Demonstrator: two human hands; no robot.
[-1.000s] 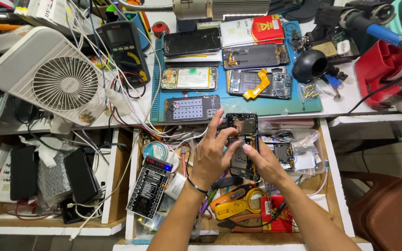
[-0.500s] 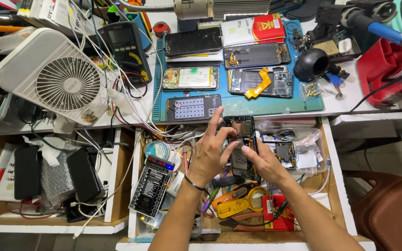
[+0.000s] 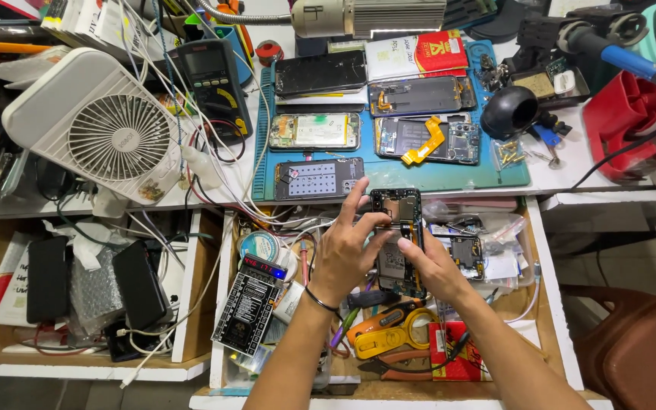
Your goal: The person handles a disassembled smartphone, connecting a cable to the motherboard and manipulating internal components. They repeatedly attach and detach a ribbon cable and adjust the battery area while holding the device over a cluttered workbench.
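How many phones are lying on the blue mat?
5 on the blue mat: black phone top left, opened phone top right, battery-side phone middle left, phone with yellow flex middle right, phone frame bottom left.

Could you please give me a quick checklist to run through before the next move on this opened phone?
1. Opened phone supported by both hands: ok, left hand and right hand grip it.
2. Phone held over the open drawer, not the floor: ok.
3. Loose screws kept on the blue mat, away from the edge: ok.
4. Small connectors inside the phone seated: cannot tell.
5. Drawer below uncluttered: not ok, tools and parts lie everywhere.
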